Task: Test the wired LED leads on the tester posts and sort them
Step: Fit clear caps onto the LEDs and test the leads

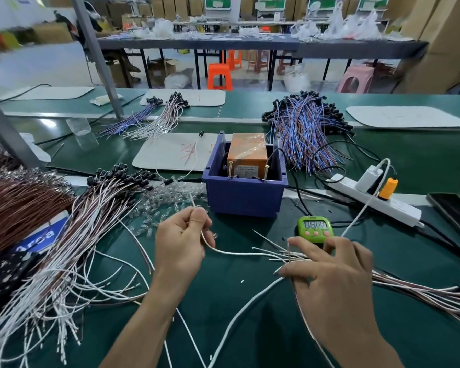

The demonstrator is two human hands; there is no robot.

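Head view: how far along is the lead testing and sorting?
Seemingly done: bundles lying beyond the tester. In hand: the left hand pinches one white lead, not yet on the posts; the right hand covers a few more. Left: the large pile at left, probably.

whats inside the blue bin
An orange box wrapped in clear film, with two brass posts standing at its front. The blue bin's front wall hides the box's lower part and floor.

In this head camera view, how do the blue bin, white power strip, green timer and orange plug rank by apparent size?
1. blue bin
2. white power strip
3. green timer
4. orange plug
The timer sits nearer the camera, so its lead over the plug may be partly perspective.
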